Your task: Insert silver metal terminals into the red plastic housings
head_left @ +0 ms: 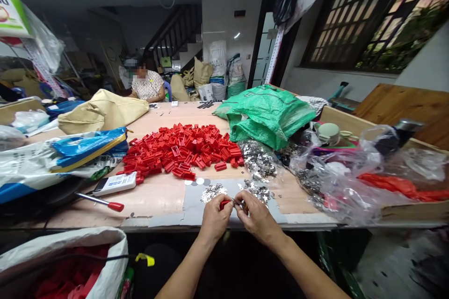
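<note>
Red plastic shows first from where I stand: a broad heap of small red plastic blocks [180, 149] covers the pale wooden worktable [157, 201], ahead of the seated person and off to their left. Closer in, the left hand [216, 217] is closed around a single red plastic part [224, 204], with only its end showing beyond the fingers. The part's long axis runs roughly sideways across the person's body, pointing at the right hand [257, 224]. That right hand is also closed, its thumb and fingertips pinched on a small metal piece [242, 205] right at the red part's end, though the piece is too small to make out clearly. The two hands nearly touch, and the left is the nearer to the red heap. Just beyond the fingers, loose silver metal pieces [210, 192] lie on a grey mat [196, 210], with more spilling toward a green woven sack [266, 117] on the far right. A red-handled screwdriver [115, 206] lies to the left of the hands, beside a white handheld device [114, 183]. Further down the table, a co-worker [147, 85] sits in a patterned top, hands out of sight.
</note>
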A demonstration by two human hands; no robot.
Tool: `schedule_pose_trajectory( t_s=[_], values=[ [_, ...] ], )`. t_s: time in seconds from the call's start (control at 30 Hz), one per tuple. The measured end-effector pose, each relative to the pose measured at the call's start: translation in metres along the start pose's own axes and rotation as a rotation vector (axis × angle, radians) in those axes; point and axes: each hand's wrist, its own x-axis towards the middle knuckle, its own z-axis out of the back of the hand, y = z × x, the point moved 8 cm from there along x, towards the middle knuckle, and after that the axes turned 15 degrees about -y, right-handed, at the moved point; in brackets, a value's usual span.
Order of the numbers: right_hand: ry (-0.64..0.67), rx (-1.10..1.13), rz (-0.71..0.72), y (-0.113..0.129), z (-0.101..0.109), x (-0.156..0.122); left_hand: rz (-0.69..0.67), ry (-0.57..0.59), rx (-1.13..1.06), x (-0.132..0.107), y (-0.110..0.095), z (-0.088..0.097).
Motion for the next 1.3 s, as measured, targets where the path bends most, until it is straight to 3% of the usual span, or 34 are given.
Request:
schedule_pose_trajectory(
  t_s=[0.27,0.43,0.5,0.57,0.7,0.77,0.83,0.9,0.93,1.03,1.1,1.17,1.23,1.3],
  values=[
    [-0.111,-0.012,-0.192,-0.037,0.025,-0.02,-0.005,-0.052,0.3,0.019,0.0,-0.003],
    [-0.114,0.056,-0.297,-0.057,0.036,-0.038,-0.065,0.019,0.463,0.035,-0.013,-0.022],
    [-0.161,0.099,-0.346,-0.07,0.053,-0.04,-0.076,0.058,0.516,0.04,-0.015,-0.032],
    [-0.27,0.168,-0.393,-0.084,0.087,-0.037,-0.078,0.103,0.549,0.043,-0.014,-0.042],
    [-0.728,0.363,-0.54,-0.106,0.204,-0.024,-0.06,0.171,0.548,0.05,-0.011,-0.055],
    [-0.908,0.517,-0.458,-0.091,0.252,-0.005,-0.042,0.173,0.514,0.054,-0.013,-0.056],
    [-0.944,0.605,-0.357,-0.061,0.272,0.024,-0.023,0.147,0.458,0.057,-0.016,-0.053],
    [-0.86,0.671,-0.333,-0.028,0.257,0.058,-0.007,0.105,0.38,0.058,-0.02,-0.046],
    [-0.776,0.703,-0.343,-0.012,0.238,0.073,0.001,0.084,0.334,0.056,-0.021,-0.041],
    [-0.399,0.737,-0.28,0.038,0.155,0.102,0.051,0.062,0.173,0.046,-0.021,-0.024],
    [-0.227,0.706,-0.176,0.062,0.104,0.099,0.117,0.092,0.059,0.033,-0.015,-0.011],
    [-0.145,0.689,-0.136,0.07,0.067,0.085,0.181,0.118,-0.077,0.019,-0.009,0.004],
    [-0.069,0.692,-0.187,0.065,0.039,0.068,0.365,0.137,-0.456,0.004,-0.003,0.018],
    [-0.029,0.708,-0.236,0.058,0.023,0.052,0.412,0.09,-0.638,-0.007,-0.004,0.035]
  ],
)
